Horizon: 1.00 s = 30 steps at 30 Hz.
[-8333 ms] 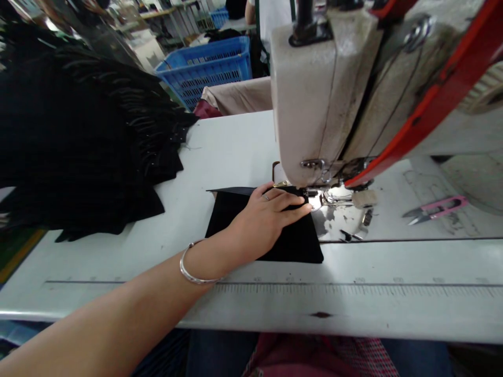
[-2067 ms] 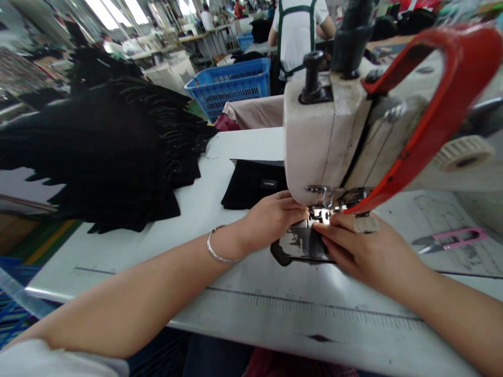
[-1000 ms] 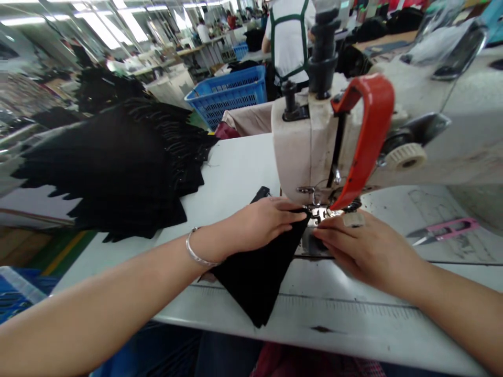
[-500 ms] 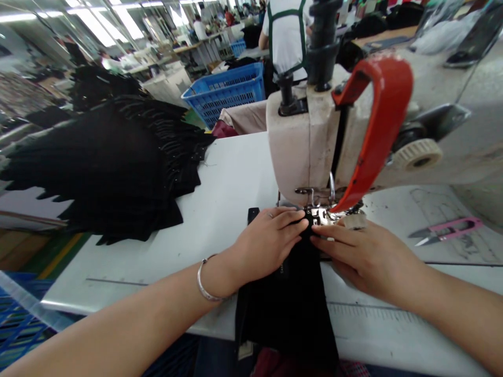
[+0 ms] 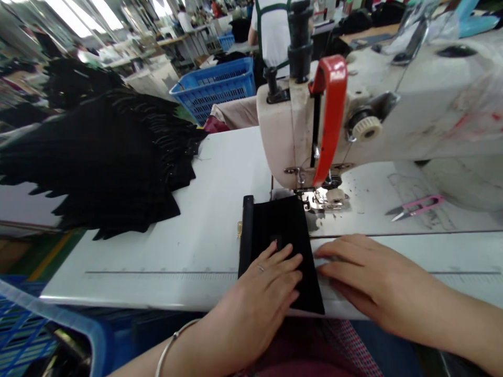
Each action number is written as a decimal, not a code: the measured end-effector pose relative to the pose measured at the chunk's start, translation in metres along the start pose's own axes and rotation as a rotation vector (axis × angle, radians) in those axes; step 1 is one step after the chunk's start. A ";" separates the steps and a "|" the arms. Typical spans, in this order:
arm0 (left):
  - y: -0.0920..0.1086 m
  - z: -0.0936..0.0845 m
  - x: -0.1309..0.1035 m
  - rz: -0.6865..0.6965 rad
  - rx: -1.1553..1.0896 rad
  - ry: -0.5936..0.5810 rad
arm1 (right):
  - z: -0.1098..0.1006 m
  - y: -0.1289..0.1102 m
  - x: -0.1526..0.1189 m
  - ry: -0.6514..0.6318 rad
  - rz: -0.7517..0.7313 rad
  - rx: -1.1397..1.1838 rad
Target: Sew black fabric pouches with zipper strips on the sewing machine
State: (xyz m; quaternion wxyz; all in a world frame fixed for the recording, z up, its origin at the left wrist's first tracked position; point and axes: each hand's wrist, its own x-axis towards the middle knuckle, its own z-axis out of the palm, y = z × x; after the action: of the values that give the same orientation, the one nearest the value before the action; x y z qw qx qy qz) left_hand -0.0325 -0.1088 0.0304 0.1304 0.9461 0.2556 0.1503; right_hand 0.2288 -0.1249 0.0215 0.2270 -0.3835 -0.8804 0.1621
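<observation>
A black fabric piece (image 5: 281,220) lies on the white table in front of the sewing machine (image 5: 277,136), with a dark strip (image 5: 247,225) and a small gold-coloured metal part (image 5: 239,229) along its left side. My left hand (image 5: 263,293) rests flat on the lower part of the piece, fingers spread, a ring on one finger. Beside the right edge, my right hand (image 5: 365,277) stretches its fingers toward the fabric; whether the fingertips touch it I cannot tell. The piece's upper right corner is close to the metal presser foot (image 5: 314,199).
A big pile of black fabric pieces (image 5: 106,157) covers the table's left. Pink-handled thread snips (image 5: 416,207) lie to the right, under the machine arm. A blue basket (image 5: 216,86) stands behind, another blue basket (image 5: 94,319) at lower left. A person (image 5: 273,36) is beyond the machine.
Both hands have drawn back from the presser foot toward the table's front edge. The black fabric piece now lies farther up the table, its top edge uncovered. The view has shifted.
</observation>
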 end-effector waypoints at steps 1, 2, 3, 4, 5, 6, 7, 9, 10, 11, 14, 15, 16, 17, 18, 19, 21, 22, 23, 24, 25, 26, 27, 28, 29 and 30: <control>-0.002 -0.001 -0.002 -0.029 -0.046 0.035 | 0.005 -0.006 -0.005 0.015 0.026 0.021; -0.004 -0.002 -0.003 -0.072 -0.086 0.066 | 0.010 -0.012 -0.010 0.027 0.040 0.035; -0.005 -0.005 -0.004 -0.123 -0.117 0.096 | 0.015 -0.017 -0.013 0.043 0.036 0.036; -0.005 -0.008 -0.004 -0.170 -0.139 0.126 | 0.021 -0.021 -0.015 0.063 0.018 0.022; -0.003 -0.012 -0.004 -0.199 -0.152 0.155 | 0.026 -0.024 -0.017 0.086 -0.010 0.003; -0.001 -0.015 -0.004 -0.199 -0.151 0.172 | 0.031 -0.026 -0.019 0.114 -0.040 -0.017; 0.002 -0.016 -0.003 -0.167 -0.135 0.168 | 0.036 -0.028 -0.020 0.143 -0.063 -0.032; 0.008 -0.015 0.000 -0.043 -0.063 0.090 | 0.043 -0.029 -0.022 0.177 -0.085 -0.039; 0.010 -0.012 0.001 0.017 -0.011 0.033 | 0.046 -0.029 -0.023 0.182 -0.088 -0.037; 0.011 -0.007 0.002 0.063 0.038 -0.023 | 0.048 -0.029 -0.024 0.185 -0.090 -0.039; 0.012 0.009 0.000 0.096 0.117 -0.067 | 0.050 -0.030 -0.027 0.223 -0.093 -0.046; 0.011 0.014 -0.001 0.090 0.118 -0.060 | 0.050 -0.031 -0.028 0.247 -0.097 -0.047; 0.010 0.017 -0.003 0.088 0.107 -0.048 | 0.050 -0.032 -0.030 0.274 -0.103 -0.048; 0.010 0.019 -0.004 0.088 0.088 -0.031 | 0.050 -0.032 -0.031 0.307 -0.106 -0.050; 0.010 0.021 -0.006 0.094 0.062 -0.008 | 0.051 -0.033 -0.033 0.336 -0.107 -0.057; 0.010 0.021 -0.008 0.106 0.027 0.022 | 0.052 -0.034 -0.034 0.362 -0.110 -0.071; 0.010 0.022 -0.011 0.129 -0.046 0.093 | 0.054 -0.035 -0.037 0.406 -0.117 -0.106; 0.011 0.023 -0.013 0.134 -0.071 0.121 | 0.055 -0.035 -0.038 0.416 -0.122 -0.121; 0.011 0.023 -0.014 0.136 -0.083 0.142 | 0.056 -0.035 -0.040 0.422 -0.127 -0.131; 0.012 0.024 -0.015 0.135 -0.084 0.156 | 0.057 -0.035 -0.041 0.425 -0.131 -0.135; 0.012 0.026 -0.016 0.130 -0.078 0.162 | 0.058 -0.035 -0.042 0.429 -0.133 -0.133; 0.012 0.027 -0.017 0.123 -0.067 0.166 | 0.059 -0.034 -0.043 0.427 -0.133 -0.127; 0.013 0.028 -0.018 0.115 -0.055 0.165 | 0.060 -0.034 -0.044 0.421 -0.135 -0.124; 0.013 0.029 -0.018 0.105 -0.045 0.155 | 0.060 -0.033 -0.045 0.412 -0.137 -0.124; 0.014 0.030 -0.018 0.093 -0.038 0.139 | 0.060 -0.033 -0.046 0.403 -0.140 -0.126; 0.014 0.031 -0.017 0.083 -0.035 0.124 | 0.060 -0.032 -0.047 0.395 -0.143 -0.130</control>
State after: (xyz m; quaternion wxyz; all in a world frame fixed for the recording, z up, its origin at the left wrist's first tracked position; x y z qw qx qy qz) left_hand -0.0296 -0.1349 0.0027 0.1247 0.9423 0.2212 0.2182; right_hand 0.2062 -0.1878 -0.0279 0.3809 -0.3583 -0.8523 0.0102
